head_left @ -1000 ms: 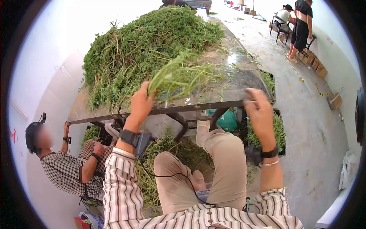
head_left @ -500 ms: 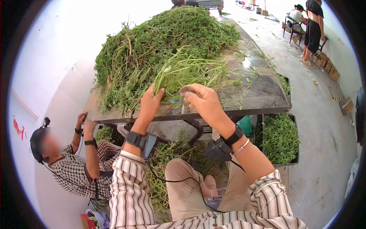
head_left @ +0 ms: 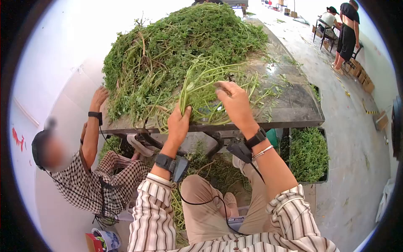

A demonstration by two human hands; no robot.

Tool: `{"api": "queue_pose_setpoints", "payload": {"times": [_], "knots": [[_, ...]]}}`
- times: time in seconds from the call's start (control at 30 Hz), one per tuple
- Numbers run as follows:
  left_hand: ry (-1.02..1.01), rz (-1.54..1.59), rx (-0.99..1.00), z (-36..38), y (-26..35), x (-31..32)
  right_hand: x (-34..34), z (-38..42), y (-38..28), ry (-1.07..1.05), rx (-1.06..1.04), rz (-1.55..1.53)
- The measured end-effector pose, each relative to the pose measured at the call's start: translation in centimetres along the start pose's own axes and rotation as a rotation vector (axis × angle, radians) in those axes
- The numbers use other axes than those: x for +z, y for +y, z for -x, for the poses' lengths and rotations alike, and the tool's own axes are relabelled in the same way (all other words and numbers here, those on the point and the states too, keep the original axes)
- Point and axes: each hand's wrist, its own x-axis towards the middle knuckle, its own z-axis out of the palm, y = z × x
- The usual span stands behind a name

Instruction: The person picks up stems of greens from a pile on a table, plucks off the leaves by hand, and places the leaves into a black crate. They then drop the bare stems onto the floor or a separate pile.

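My left hand [head_left: 179,125] is closed round a bunch of long green stems [head_left: 194,86] above the front part of the table. The stems rise from the fist and fan out to the right, with leafy ends. To the right, my right hand [head_left: 236,103] has its fingers bent together at the edge of the bunch. A small dark bit shows by its fingertips, but what they pinch, if anything, is hidden. Beyond both hands, a big heap of leafy green plants [head_left: 168,54] covers much of the table [head_left: 296,98].
A co-worker in checked clothes [head_left: 77,185] sits at the left, one hand at the heap. Below the table's right end stands a black crate [head_left: 326,168] of greens. Cut stems lie on the floor by my legs. Two people and boxes [head_left: 362,75] are at the back right.
Both my hands have shifted slightly right, the left one lower and the right one higher, with the stems still in my left. The co-worker's hand has risen to the heap's left side.
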Motion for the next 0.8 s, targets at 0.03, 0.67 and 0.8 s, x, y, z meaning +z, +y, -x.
{"api": "queue_pose_setpoints", "payload": {"times": [0.03, 0.67, 0.8], "knots": [[0.016, -0.008, 0.032, 0.0, -0.2, 0.1, 0.4, 0.0, -0.1, -0.016, 0.008, -0.018], [0.018, -0.041, 0.039, 0.4, 0.1, 0.7, -0.4, -0.7, 0.1, 0.131, -0.339, 0.313], [0.029, -0.040, 0.046, 0.3, -0.4, 1.2, -0.8, -0.9, 0.4, 0.078, -0.106, 0.161]]}}
